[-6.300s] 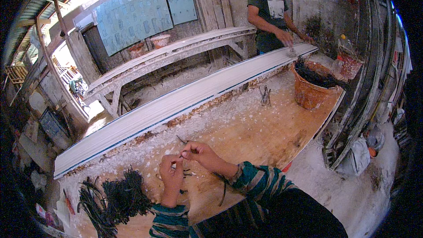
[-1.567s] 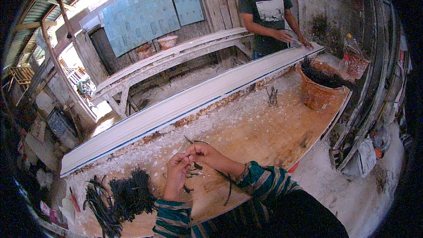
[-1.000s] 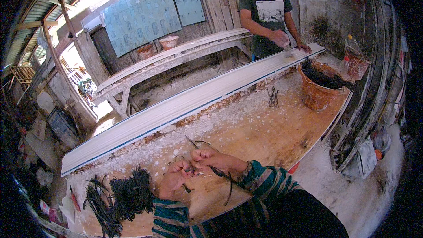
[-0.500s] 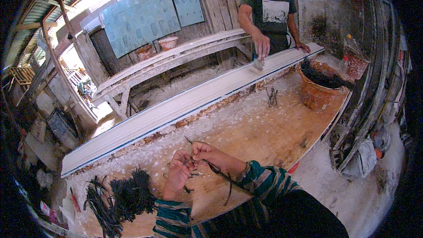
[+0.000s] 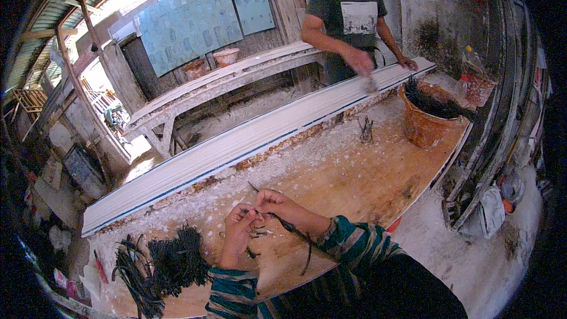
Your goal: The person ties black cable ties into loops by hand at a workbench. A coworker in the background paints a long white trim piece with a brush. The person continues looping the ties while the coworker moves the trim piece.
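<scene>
My left hand (image 5: 237, 233) and my right hand (image 5: 288, 210) meet above the plywood-topped table (image 5: 366, 183). Both sets of fingers pinch a thin black strip (image 5: 308, 253), whose tip pokes up past the fingers while its long end hangs beside my right wrist. Left of my left hand lies a thick bundle of black strips (image 5: 177, 257), with a looser pile of longer strips (image 5: 134, 277) against it. Short dark scraps (image 5: 257, 234) lie on the wood below my fingers.
A long white moulding (image 5: 224, 159) with blue edges spans the far side. Across it, a co-worker's hand (image 5: 357, 62) moves a blurred tool. An orange bucket (image 5: 420, 130) of black strands stands at right, near a small wire bunch (image 5: 367, 130). A red-handled tool (image 5: 100, 267) lies far left.
My left fingers have closed in more tightly near the right fingertips; the strip has hardly shifted. The co-worker's hand and tool have slid right along the moulding.
</scene>
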The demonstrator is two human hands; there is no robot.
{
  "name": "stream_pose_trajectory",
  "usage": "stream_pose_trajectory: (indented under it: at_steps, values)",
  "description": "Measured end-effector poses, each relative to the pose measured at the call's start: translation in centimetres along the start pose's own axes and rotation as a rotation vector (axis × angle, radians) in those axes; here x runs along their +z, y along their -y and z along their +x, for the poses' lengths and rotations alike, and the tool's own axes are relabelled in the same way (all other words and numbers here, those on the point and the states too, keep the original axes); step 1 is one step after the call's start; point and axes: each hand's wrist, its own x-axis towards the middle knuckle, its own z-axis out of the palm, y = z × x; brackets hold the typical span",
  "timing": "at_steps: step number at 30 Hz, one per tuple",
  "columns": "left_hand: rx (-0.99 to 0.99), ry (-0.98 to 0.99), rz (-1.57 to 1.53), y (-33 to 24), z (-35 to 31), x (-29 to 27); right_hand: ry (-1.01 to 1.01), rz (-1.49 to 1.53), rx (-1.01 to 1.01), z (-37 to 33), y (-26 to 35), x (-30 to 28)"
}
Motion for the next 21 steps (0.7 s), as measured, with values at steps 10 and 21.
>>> stream_pose_trajectory:
  at_steps: [10, 21]
  values:
    - [0.022, -0.110, 0.074, 0.7, 0.2, -1.0, -0.032, -0.644, 0.034, 0.4, -2.0, -0.7]
    - [-0.040, -0.073, -0.011, 0.5, -0.2, -0.5, 0.086, -0.437, 0.095, 0.2, -2.0, -0.4]
